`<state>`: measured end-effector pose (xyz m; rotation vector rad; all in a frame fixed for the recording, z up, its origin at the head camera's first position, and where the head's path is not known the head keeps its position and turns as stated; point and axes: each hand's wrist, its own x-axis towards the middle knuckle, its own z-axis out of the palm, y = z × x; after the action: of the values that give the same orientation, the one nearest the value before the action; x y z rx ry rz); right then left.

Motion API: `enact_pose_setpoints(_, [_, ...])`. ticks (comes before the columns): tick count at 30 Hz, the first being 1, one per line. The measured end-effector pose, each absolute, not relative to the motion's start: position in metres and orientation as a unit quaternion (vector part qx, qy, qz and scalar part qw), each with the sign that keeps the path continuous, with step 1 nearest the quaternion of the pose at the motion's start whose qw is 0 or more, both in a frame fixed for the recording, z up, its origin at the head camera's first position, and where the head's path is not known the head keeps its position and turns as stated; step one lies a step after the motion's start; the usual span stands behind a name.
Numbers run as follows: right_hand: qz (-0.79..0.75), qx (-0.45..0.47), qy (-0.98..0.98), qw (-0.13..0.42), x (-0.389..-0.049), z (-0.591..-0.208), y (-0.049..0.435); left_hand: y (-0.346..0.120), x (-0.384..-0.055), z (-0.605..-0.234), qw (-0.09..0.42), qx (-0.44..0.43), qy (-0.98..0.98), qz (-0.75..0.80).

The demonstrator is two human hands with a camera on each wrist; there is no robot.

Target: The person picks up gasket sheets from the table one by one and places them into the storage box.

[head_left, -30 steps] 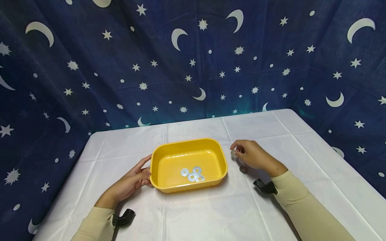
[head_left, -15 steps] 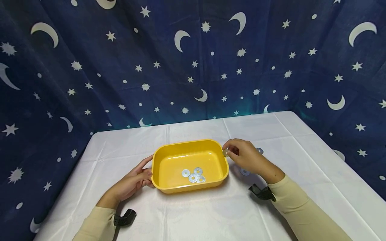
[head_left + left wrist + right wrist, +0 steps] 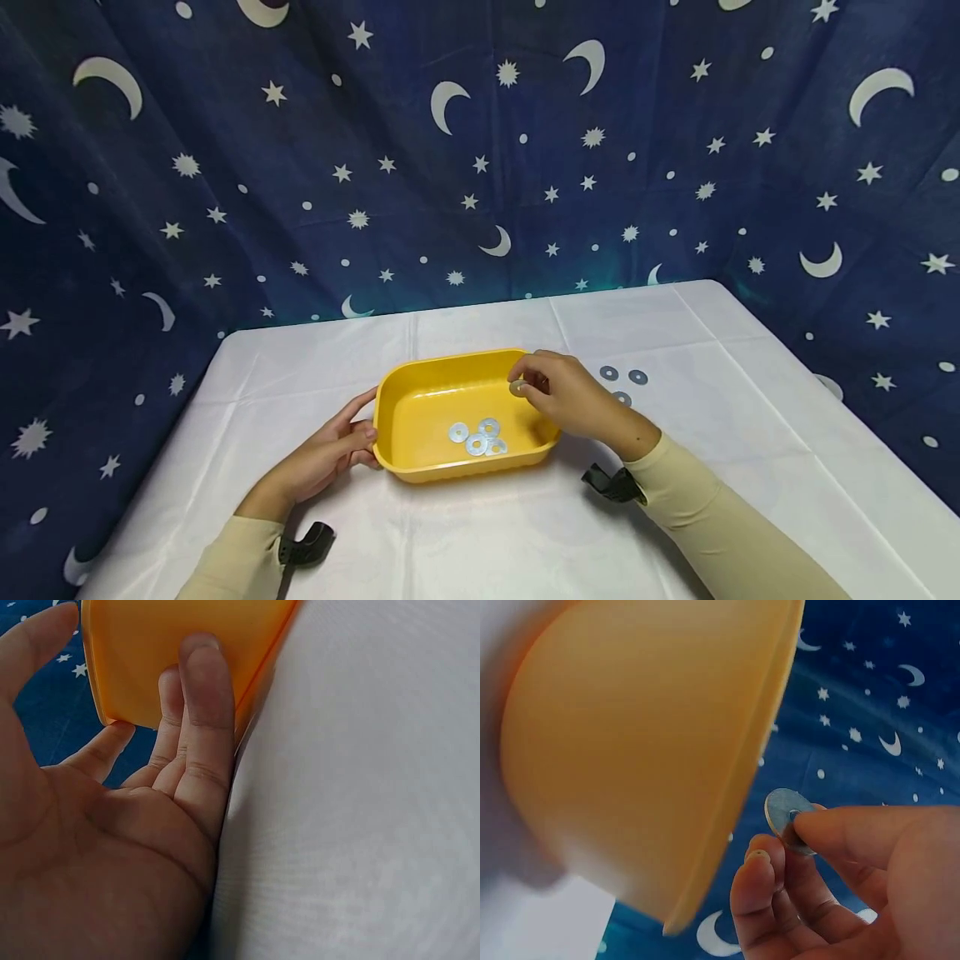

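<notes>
My right hand (image 3: 573, 396) pinches a metal washer (image 3: 784, 814) between thumb and fingertips. In the head view it is over the right end of a yellow plastic tray (image 3: 431, 475), above the rim. My left hand (image 3: 318, 460) lies at the tray's left end. Its fingers (image 3: 206, 690) are fairly straight against the outer wall in the left wrist view, palm toward the camera. Several silvery washers (image 3: 459, 432) lie on the tray floor near its front, some overlapping. Three more washers (image 3: 637, 377) lie on the table beyond the right hand, one partly covered by it.
A white cloth (image 3: 480, 542) with fold creases covers the table. Behind and beside it hangs a dark blue curtain (image 3: 405, 192) with moons and stars. Black straps (image 3: 611, 483) sit on both wrists, below beige sleeves.
My right hand has moved left with the washer, from the table right of the tray to over its right end, uncovering washers on the table. The left hand stays at the tray.
</notes>
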<state>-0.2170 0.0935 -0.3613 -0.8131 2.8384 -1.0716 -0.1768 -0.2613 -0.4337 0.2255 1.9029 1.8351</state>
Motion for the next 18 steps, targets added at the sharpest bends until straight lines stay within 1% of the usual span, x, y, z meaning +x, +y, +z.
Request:
enact_pose_setpoints(4, [-0.344,-0.269,0.9,0.009,-0.22,-0.366,0.083,-0.261,-0.176,-0.434,0.234,0.072,0.711,0.659])
enact_pose_setpoints(18, [-0.331,-0.304,0.892,0.048,-0.232,-0.387,0.052,-0.26,-0.177,-0.433,0.235,0.069,0.712,0.659])
